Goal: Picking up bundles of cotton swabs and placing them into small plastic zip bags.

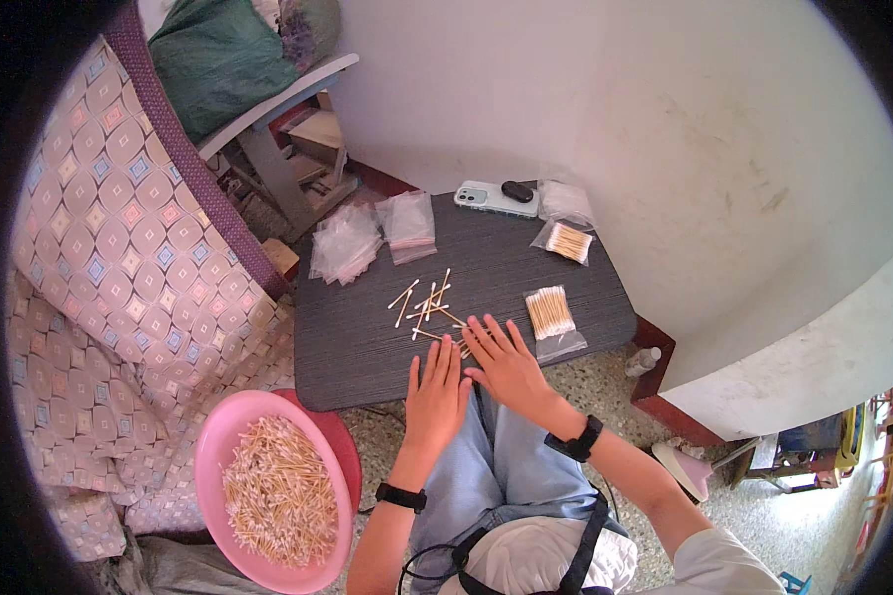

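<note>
Loose cotton swabs (430, 301) with wooden sticks lie scattered on the dark table (367, 347). At the table's near edge, my left hand (435, 399) reaches over the top with its fingers stretched out. My right hand (507, 365) lies beside it, fingers extended and slightly spread. A few more swabs show between the two hands, partly hidden by the fingers. Neither hand appears to grip anything. To the right of my right hand is a clear bag of swabs (550, 312). Another filled bag (569, 243) lies farther back.
A pink basin (214, 476) full of swabs stands at the lower left. Stacks of clear bags (347, 243) and pink-edged bags (407, 226) lie at the table's far left. A phone (481, 198) with a black object (517, 191) on it lies near the wall (665, 149).
</note>
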Demonstrator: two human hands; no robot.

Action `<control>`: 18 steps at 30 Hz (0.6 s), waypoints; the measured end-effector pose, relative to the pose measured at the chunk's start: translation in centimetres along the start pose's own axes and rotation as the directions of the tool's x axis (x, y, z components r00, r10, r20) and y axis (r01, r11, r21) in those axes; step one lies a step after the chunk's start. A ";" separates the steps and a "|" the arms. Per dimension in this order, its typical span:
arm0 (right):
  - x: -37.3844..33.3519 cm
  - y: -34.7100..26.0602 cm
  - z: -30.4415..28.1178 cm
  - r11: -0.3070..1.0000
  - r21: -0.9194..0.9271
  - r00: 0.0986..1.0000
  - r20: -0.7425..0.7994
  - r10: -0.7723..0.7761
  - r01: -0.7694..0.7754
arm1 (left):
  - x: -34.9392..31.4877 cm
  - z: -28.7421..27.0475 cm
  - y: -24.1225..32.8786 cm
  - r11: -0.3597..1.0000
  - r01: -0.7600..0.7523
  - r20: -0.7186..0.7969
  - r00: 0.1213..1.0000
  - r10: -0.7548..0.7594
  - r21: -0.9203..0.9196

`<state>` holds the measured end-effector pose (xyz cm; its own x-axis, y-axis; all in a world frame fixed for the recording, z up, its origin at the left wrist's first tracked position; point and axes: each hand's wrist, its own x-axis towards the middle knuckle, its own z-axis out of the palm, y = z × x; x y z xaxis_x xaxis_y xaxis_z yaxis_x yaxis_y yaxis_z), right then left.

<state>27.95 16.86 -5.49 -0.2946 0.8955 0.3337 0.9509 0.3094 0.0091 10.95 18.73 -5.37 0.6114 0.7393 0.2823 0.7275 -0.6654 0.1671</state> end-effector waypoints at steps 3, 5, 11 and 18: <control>0.1 0.5 0.3 0.999 -0.003 0.997 -0.052 0.049 -0.049 | 0.2 -0.1 0.1 0.995 0.049 0.017 0.999 -0.048 -0.084; -0.1 0.6 0.1 0.984 0.066 0.983 -0.071 0.171 -0.166 | 0.2 -0.4 0.1 0.988 0.071 0.009 0.998 -0.070 -0.138; -1.0 -0.8 0.3 0.945 0.297 0.988 -0.028 0.152 -0.137 | -0.7 0.6 1.8 0.990 0.135 0.068 0.989 -0.133 -0.031; 0.3 1.4 -0.8 0.903 0.413 0.966 -0.159 0.203 -0.121 | -0.7 -0.3 -0.1 0.991 0.060 0.074 0.996 -0.051 -0.119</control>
<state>29.27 17.31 -4.63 -0.0767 0.8769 0.4745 0.8548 0.3029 -0.4215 10.36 18.29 -5.32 0.5947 0.7780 0.2024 0.7206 -0.6275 0.2950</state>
